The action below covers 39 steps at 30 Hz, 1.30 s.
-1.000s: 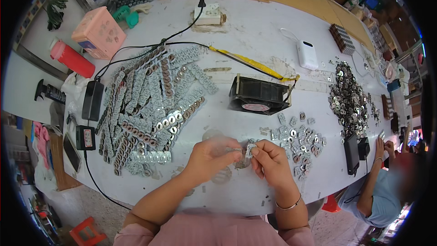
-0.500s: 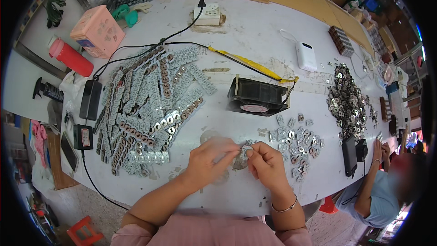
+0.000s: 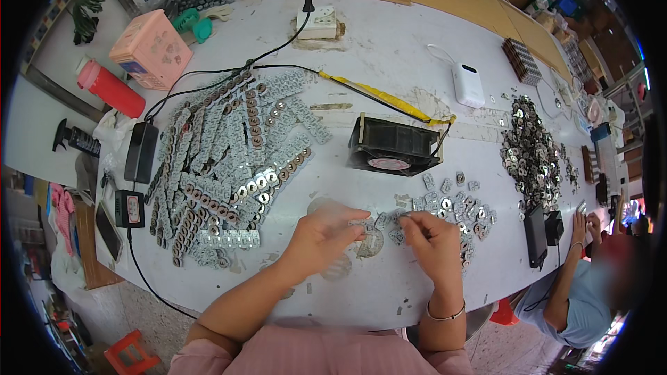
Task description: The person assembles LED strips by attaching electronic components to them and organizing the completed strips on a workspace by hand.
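Observation:
Over the near middle of the table, my left hand (image 3: pixel 321 239) points to the right, with a small silver metal part (image 3: pixel 361 224) between its thumb and fingertips. To its right is my right hand (image 3: pixel 435 246), wearing a thin bracelet. Its thumb and forefinger are pinched together at the left edge of the loose pieces; what they grip, if anything, is too small to make out. Small square metal pieces (image 3: pixel 381 221) lie between my hands. More such pieces (image 3: pixel 445 203), some with round brown centres, spread beyond my right hand.
A heap of linked metal strips (image 3: pixel 229 160) covers the left. A black fan (image 3: pixel 394 146) stands ahead, its yellow-wrapped cable (image 3: pixel 389 101) behind it. Shiny small parts (image 3: pixel 531 153) pile at the right, near a white power bank (image 3: pixel 468 85). A co-worker (image 3: pixel 577 292) sits at far right.
My hands have drawn apart from where they met around a small metal part. The right hand has moved right, to the loose pieces; the left has shifted slightly.

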Each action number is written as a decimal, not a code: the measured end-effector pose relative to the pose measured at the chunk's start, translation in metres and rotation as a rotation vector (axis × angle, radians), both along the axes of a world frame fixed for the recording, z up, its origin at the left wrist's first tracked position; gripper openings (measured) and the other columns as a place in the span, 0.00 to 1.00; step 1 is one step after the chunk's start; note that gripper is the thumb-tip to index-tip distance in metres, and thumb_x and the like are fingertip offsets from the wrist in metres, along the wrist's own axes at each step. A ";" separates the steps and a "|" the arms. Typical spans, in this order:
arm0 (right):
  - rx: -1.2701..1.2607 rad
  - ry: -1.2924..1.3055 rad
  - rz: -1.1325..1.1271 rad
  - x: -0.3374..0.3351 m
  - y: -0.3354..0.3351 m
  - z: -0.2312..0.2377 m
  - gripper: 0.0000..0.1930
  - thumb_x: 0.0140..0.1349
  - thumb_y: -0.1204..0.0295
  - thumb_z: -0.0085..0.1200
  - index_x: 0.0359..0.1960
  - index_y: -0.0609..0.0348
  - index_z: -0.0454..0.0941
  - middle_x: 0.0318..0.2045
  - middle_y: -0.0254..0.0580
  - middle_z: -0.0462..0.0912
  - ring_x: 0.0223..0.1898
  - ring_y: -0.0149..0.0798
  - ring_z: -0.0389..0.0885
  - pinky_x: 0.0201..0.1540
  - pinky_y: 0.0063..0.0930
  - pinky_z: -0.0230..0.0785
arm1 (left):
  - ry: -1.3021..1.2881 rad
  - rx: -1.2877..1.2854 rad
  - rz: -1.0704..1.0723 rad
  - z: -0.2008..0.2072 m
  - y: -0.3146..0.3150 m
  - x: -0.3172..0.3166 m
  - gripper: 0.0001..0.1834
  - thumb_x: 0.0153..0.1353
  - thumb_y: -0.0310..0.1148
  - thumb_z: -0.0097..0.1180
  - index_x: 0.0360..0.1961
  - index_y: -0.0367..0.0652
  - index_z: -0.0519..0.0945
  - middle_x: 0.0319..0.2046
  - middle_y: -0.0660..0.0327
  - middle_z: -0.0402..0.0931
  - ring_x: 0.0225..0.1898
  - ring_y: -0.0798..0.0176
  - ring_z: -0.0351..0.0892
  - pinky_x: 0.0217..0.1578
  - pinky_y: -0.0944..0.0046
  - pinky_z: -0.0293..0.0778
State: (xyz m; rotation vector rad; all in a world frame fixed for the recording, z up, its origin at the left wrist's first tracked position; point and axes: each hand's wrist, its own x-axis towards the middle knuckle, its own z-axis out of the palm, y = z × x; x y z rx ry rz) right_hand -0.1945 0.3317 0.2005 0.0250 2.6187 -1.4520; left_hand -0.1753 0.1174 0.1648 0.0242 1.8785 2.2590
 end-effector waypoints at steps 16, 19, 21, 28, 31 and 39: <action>-0.411 -0.358 0.280 0.004 -0.011 -0.001 0.09 0.66 0.72 0.57 0.31 0.64 0.83 0.20 0.36 0.82 0.16 0.24 0.74 0.17 0.18 0.68 | -0.323 0.058 -0.226 0.005 -0.019 -0.004 0.07 0.57 0.20 0.64 0.37 0.36 0.79 0.33 0.57 0.83 0.32 0.69 0.83 0.36 0.69 0.79; -0.552 -0.406 0.237 0.011 -0.018 -0.003 0.09 0.68 0.72 0.53 0.34 0.65 0.80 0.19 0.37 0.80 0.16 0.25 0.74 0.16 0.17 0.67 | -0.389 0.263 -0.260 0.008 -0.023 -0.005 0.06 0.58 0.19 0.63 0.35 0.36 0.79 0.34 0.56 0.83 0.32 0.67 0.83 0.36 0.68 0.80; -0.648 -0.449 0.207 0.011 -0.020 0.000 0.09 0.69 0.71 0.52 0.35 0.65 0.79 0.19 0.36 0.79 0.15 0.24 0.73 0.15 0.17 0.65 | -0.369 0.294 -0.220 0.008 -0.022 -0.001 0.06 0.58 0.19 0.63 0.36 0.36 0.79 0.34 0.56 0.83 0.33 0.66 0.83 0.37 0.67 0.80; -0.567 -0.344 0.058 0.010 -0.020 -0.009 0.07 0.69 0.72 0.51 0.38 0.62 0.79 0.22 0.32 0.80 0.17 0.23 0.73 0.19 0.18 0.64 | 0.249 -0.269 0.021 0.015 -0.008 0.007 0.09 0.55 0.19 0.64 0.39 0.37 0.82 0.37 0.55 0.83 0.38 0.64 0.83 0.38 0.67 0.78; -0.412 -0.087 0.131 0.012 -0.027 -0.016 0.09 0.69 0.70 0.52 0.31 0.61 0.75 0.17 0.31 0.76 0.13 0.20 0.68 0.14 0.15 0.58 | 0.473 -0.410 0.131 0.013 -0.001 0.006 0.10 0.53 0.19 0.65 0.38 0.38 0.83 0.37 0.54 0.82 0.38 0.63 0.83 0.38 0.67 0.77; -0.314 -0.289 0.062 0.008 -0.025 -0.006 0.08 0.68 0.69 0.49 0.34 0.58 0.77 0.19 0.29 0.77 0.16 0.22 0.71 0.19 0.18 0.65 | 0.550 -0.438 0.219 -0.001 0.004 -0.002 0.10 0.50 0.16 0.66 0.34 0.36 0.81 0.35 0.53 0.82 0.37 0.60 0.82 0.40 0.65 0.77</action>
